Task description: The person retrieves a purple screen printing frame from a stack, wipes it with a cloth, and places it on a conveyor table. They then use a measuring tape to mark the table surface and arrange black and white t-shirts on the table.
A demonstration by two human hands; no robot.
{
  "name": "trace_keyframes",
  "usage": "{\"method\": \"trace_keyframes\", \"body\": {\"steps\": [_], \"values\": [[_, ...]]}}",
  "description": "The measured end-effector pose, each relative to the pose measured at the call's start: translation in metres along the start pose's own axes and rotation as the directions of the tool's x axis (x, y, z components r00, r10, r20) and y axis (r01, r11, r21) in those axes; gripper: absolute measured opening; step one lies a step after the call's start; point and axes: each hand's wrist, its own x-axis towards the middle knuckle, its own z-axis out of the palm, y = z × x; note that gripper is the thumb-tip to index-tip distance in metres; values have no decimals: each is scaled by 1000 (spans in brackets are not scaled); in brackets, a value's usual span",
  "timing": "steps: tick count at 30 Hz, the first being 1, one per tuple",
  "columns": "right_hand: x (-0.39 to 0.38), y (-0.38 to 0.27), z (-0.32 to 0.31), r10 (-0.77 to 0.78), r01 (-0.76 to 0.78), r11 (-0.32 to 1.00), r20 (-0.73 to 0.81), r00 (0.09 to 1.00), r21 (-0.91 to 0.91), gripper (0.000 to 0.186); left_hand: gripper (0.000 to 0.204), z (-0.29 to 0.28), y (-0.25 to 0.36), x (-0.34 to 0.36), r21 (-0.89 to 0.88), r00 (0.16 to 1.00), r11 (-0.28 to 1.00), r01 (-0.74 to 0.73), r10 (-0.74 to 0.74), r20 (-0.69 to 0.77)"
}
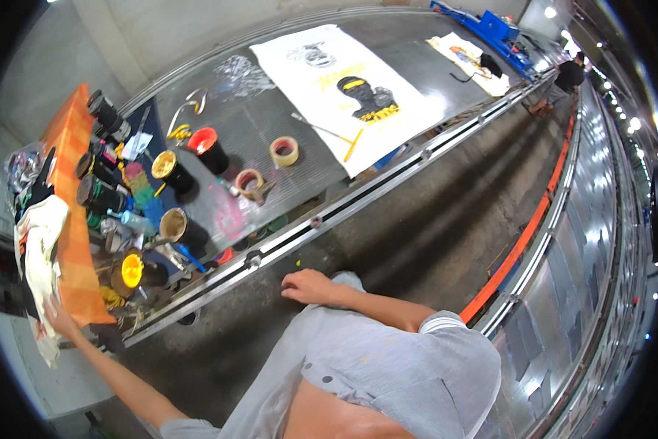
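Observation:
At the far left my left hand [60, 320] has its fingers closed on the lower part of a cream cloth [42, 234], which hangs beside an orange checked cloth [76, 256]. My right hand [305, 286] is loosely curled near my grey-clothed knee, and nothing shows in it. On the dark table [252, 117] lies a white printed sheet of fabric [300, 80] with black and yellow designs. A yellow-handled tool [352, 145] and a slim stick rest across its near side.
Paint pots, including a red one [204, 143] and a yellow one [132, 271], crowd the table's left end. Tape rolls [284, 151] lie nearby. A metal rail [314, 222] edges the table. Another printed cloth [469, 64], a blue machine [499, 29] and a person [565, 77] are farther off.

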Motion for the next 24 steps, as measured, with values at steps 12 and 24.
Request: {"method": "trace_keyframes", "body": {"steps": [12,24], "values": [[14,51,-76,-288,353,932,429,856,-80,31,40,32,167,-553,115,863,974,194,-225,451],[-6,106,-153,-126,168,968,220,967,-186,31,49,37,426,-562,-20,-212,806,591,179,961]]}}
